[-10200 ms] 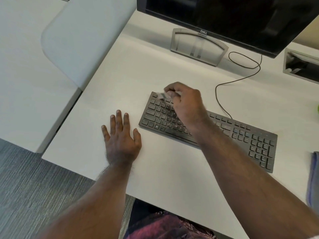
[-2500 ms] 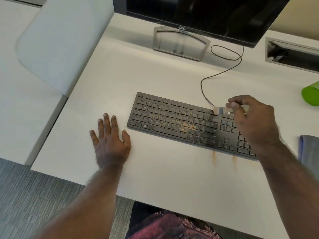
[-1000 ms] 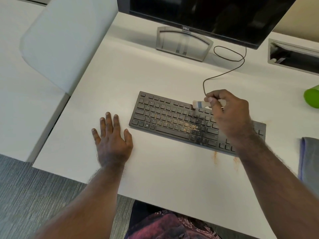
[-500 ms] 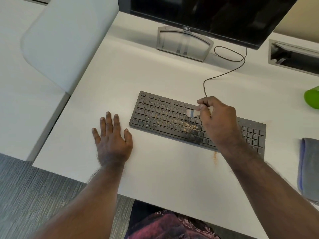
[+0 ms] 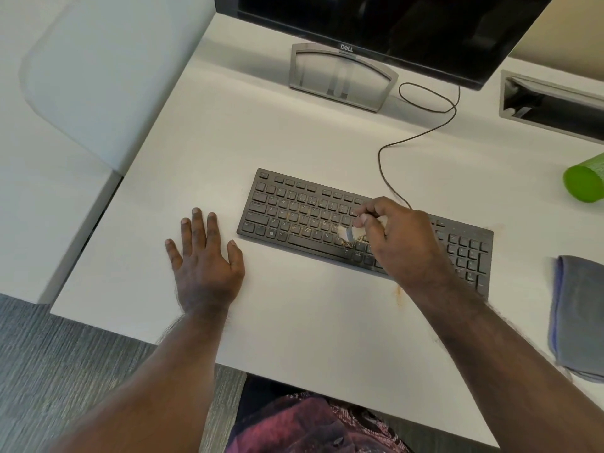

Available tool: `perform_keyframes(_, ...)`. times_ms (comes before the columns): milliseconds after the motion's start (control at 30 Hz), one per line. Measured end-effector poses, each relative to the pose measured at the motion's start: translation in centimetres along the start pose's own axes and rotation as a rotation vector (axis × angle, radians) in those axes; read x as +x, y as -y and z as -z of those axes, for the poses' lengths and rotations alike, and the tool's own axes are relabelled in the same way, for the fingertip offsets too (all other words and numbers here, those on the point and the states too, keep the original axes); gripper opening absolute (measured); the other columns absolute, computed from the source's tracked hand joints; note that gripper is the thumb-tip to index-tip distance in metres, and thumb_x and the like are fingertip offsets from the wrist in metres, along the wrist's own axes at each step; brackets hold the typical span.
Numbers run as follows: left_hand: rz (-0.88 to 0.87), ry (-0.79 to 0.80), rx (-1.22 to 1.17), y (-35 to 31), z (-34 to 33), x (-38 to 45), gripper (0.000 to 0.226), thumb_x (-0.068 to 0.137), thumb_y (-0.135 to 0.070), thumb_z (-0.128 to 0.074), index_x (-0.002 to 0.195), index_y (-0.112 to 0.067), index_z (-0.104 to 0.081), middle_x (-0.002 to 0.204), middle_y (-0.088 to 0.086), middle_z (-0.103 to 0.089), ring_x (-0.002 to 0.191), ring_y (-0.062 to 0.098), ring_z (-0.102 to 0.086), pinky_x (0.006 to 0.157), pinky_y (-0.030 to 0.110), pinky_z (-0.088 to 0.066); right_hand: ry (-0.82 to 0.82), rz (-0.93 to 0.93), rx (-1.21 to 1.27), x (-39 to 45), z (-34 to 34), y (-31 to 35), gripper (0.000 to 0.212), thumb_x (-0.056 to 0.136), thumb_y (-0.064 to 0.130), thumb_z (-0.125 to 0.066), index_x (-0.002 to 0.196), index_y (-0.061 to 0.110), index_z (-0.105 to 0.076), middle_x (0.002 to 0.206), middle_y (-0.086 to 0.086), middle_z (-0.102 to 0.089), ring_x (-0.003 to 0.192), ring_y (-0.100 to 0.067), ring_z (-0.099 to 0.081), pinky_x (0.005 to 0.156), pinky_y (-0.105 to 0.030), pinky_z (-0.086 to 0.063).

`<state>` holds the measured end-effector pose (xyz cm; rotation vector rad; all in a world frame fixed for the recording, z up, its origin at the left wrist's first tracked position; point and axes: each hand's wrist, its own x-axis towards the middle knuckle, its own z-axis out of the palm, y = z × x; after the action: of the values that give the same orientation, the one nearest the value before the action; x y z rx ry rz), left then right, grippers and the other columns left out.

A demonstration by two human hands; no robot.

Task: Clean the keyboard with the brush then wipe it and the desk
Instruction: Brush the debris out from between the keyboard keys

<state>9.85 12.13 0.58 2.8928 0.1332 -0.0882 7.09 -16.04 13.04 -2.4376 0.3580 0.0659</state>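
Note:
A black keyboard point(image 5: 294, 214) lies on the white desk point(image 5: 310, 322), with orange-brown crumbs among its middle keys. My right hand point(image 5: 398, 240) hovers over the keyboard's middle and pinches a small pale brush point(image 5: 347, 233), whose bristles touch the lower key rows. My left hand point(image 5: 204, 259) rests flat on the desk, fingers spread, just left of the keyboard. A grey cloth point(image 5: 578, 315) lies folded at the desk's right edge. Orange dust point(image 5: 398, 293) marks the desk just in front of the keyboard.
A Dell monitor point(image 5: 392, 24) on a silver stand point(image 5: 341, 76) is at the back, the keyboard's cable point(image 5: 421, 132) looping towards it. A green bottle point(image 5: 585, 181) lies at the right, near a cable tray opening point(image 5: 552, 106). A pale chair back point(image 5: 108, 70) is on the left.
My right hand has drawn the brush leftwards and down the keyboard, from the top rows near the number pad to the lower middle keys. My left hand has stayed put.

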Motion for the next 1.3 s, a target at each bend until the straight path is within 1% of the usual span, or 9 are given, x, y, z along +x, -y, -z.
perform_keyframes(200, 0.001, 0.007, 0.007, 0.0, 0.0, -0.1, 0.073, 0.097, -0.045, -0.026, 0.163, -0.018, -0.017, 0.172, 0.004, -0.005, 0.159, 0.023, -0.003, 0.127, 0.054, 0.000, -0.080, 0.009, 0.098, -0.1, 0.0, 0.2, 0.014, 0.098, 0.027, -0.054, 0.103, 0.031, -0.066, 0.086, 0.012, -0.070, 0.052, -0.013, -0.058, 0.047, -0.035, -0.053)
perform_keyframes(267, -0.001, 0.004, 0.001, 0.1, 0.0, 0.0, 0.073, 0.097, -0.045, -0.027, 0.163, -0.017, -0.017, 0.172, 0.004, -0.006, 0.159, 0.024, -0.003, 0.127, 0.054, 0.000, -0.051, 0.034, 0.044, -0.4, -0.3, 0.3, 0.014, 0.099, 0.027, -0.054, 0.104, 0.031, -0.066, 0.090, 0.015, -0.070, 0.061, -0.005, -0.061, 0.053, -0.032, -0.054)
perform_keyframes(367, -0.004, 0.006, -0.013, 0.0, 0.0, 0.0, 0.073, 0.096, -0.044, -0.028, 0.163, -0.016, -0.018, 0.172, 0.005, -0.007, 0.158, 0.025, -0.004, 0.127, 0.053, 0.000, 0.011, 0.001, -0.009, -1.0, -0.3, 0.0, 0.013, 0.098, 0.029, -0.053, 0.102, 0.034, -0.065, 0.090, 0.018, -0.070, 0.049, 0.003, -0.053, 0.048, -0.023, -0.045)
perform_keyframes(500, -0.008, 0.002, -0.017, -0.1, 0.1, -0.2, 0.072, 0.097, -0.043, -0.028, 0.163, -0.015, -0.020, 0.172, 0.006, -0.008, 0.158, 0.026, -0.005, 0.126, 0.054, 0.001, -0.009, -0.014, 0.008, -1.3, 0.0, -0.1, 0.013, 0.098, 0.029, -0.053, 0.100, 0.035, -0.064, 0.088, 0.016, -0.071, 0.039, -0.005, -0.047, 0.042, -0.022, -0.040)
perform_keyframes(633, -0.009, 0.020, -0.024, -0.3, 0.4, -0.2, 0.072, 0.097, -0.043, -0.027, 0.163, -0.015, -0.019, 0.172, 0.007, -0.007, 0.158, 0.027, -0.005, 0.126, 0.055, 0.002, -0.042, 0.026, 0.062, -1.2, -0.1, 0.8, 0.012, 0.098, 0.026, -0.056, 0.101, 0.031, -0.067, 0.093, 0.017, -0.070, 0.069, 0.001, -0.063, 0.060, -0.029, -0.054)
perform_keyframes(733, -0.013, 0.039, -0.022, -0.1, 0.5, -0.3, 0.072, 0.097, -0.043, -0.025, 0.163, -0.015, -0.017, 0.172, 0.007, -0.005, 0.158, 0.027, -0.003, 0.126, 0.054, 0.003, 0.041, 0.013, -0.010, -1.6, -0.3, 0.4, 0.014, 0.097, 0.025, -0.059, 0.097, 0.036, -0.066, 0.093, 0.020, -0.069, 0.065, 0.007, -0.058, 0.062, -0.028, -0.051)
perform_keyframes(933, -0.029, 0.036, -0.027, 0.0, 0.5, -0.3, 0.071, 0.098, -0.042, -0.025, 0.163, -0.012, -0.019, 0.172, 0.009, -0.006, 0.158, 0.029, -0.004, 0.125, 0.055, 0.003, -0.032, -0.035, 0.004, -2.4, 0.2, -0.1, 0.012, 0.096, 0.032, -0.057, 0.101, 0.042, -0.061, 0.091, 0.017, -0.071, 0.071, -0.018, -0.068, 0.067, -0.042, -0.059)
perform_keyframes(1100, -0.040, 0.061, -0.020, 0.0, 0.5, -0.3, 0.072, 0.098, -0.042, -0.023, 0.163, -0.012, -0.014, 0.172, 0.009, -0.002, 0.158, 0.029, -0.001, 0.125, 0.056, 0.003, -0.034, -0.048, -0.011, -3.3, -1.0, 0.1, 0.011, 0.096, 0.034, -0.056, 0.102, 0.041, -0.062, 0.095, 0.021, -0.070, 0.082, -0.009, -0.068, 0.075, -0.041, -0.058)
perform_keyframes(1300, -0.047, 0.055, -0.030, 0.2, 0.4, -0.1, 0.071, 0.099, -0.039, -0.025, 0.163, -0.010, -0.016, 0.171, 0.010, -0.005, 0.158, 0.031, -0.003, 0.124, 0.059, 0.001, -0.163, -0.162, 0.040, -3.4, 0.5, -0.1, 0.010, 0.097, 0.028, -0.058, 0.097, 0.031, -0.067, 0.088, 0.012, -0.072, 0.071, -0.023, -0.068, 0.067, -0.037, -0.058)
